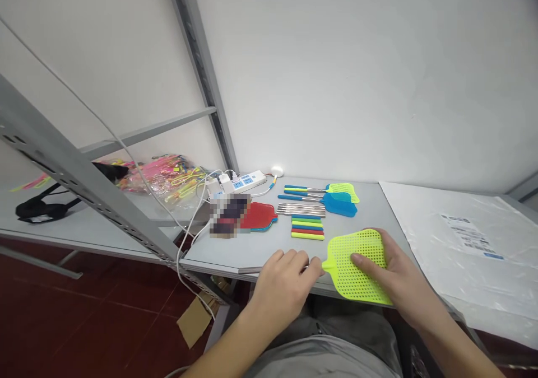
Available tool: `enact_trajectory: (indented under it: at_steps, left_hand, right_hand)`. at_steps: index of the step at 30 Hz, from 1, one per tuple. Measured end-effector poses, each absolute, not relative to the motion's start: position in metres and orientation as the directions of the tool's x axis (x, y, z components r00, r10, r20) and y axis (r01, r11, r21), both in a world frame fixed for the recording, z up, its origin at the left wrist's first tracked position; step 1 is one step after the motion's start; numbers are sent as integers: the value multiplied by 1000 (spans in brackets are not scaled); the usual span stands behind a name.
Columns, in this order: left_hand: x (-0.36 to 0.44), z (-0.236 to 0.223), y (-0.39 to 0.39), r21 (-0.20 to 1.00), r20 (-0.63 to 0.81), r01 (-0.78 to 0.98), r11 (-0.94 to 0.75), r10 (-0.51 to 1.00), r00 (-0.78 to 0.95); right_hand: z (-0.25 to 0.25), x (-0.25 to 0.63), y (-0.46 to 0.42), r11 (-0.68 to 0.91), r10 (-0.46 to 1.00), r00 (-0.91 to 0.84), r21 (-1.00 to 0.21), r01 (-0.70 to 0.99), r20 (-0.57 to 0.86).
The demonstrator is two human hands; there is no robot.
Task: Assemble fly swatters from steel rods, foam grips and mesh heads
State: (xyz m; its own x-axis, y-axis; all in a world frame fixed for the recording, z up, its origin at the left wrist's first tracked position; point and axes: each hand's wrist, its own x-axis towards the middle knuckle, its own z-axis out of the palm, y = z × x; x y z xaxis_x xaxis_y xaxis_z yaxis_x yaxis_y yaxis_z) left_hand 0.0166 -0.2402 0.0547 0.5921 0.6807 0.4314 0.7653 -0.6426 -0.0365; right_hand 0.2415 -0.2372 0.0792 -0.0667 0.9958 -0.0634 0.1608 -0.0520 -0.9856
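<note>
A yellow-green perforated fly swatter head (357, 271) is held over the table's front edge. My right hand (399, 280) grips its broad right side, thumb on top and fingers behind. My left hand (286, 283) is closed at the narrow neck on its left; whether a rod lies inside those fingers is hidden. Just behind are several coloured handle grips (307, 228) in a row and several silver metal rods (301, 210). Farther back lie fly swatters with handles, including a blue one (340, 204) and a yellow-green one (347, 190). Red swatter heads (258, 215) are stacked to the left.
A pixelated dark object (230, 215) covers part of the red stack. Behind it, a white power strip (247, 182) trails cables past a grey metal upright (126, 210). White plastic packaging (466, 243) covers the table's right side. Bagged colourful items (163, 182) lie on the left shelf.
</note>
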Motion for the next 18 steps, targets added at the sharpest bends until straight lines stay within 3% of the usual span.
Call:
enact_trajectory:
  at_steps: [4, 7, 9, 12, 15, 18]
  left_hand:
    - [14, 53, -234, 25, 506, 730, -683, 638, 580]
    - [12, 59, -238, 82, 477, 705, -704, 649, 592]
    - [11, 68, -244, 137, 422, 700, -701, 681, 599]
    - [7, 84, -245, 253, 288, 696, -673, 739, 610]
    - [1, 99, -228, 444, 148, 631, -636, 747, 648]
    - [-1, 107, -201, 675, 7, 494, -548, 675, 738]
  right_hand:
    - [73, 246, -239, 11, 998, -70, -964, 266, -8]
    - [66, 260, -244, 192, 980, -40, -882, 431, 194]
    - [63, 273, -248, 393, 915, -151, -737, 550, 375]
    - [60, 294, -249, 671, 721, -441, -381, 636, 534]
    - [58, 304, -246, 733, 583, -561, -84, 675, 588]
    - [60, 307, -236, 734, 496, -610, 77, 674, 618]
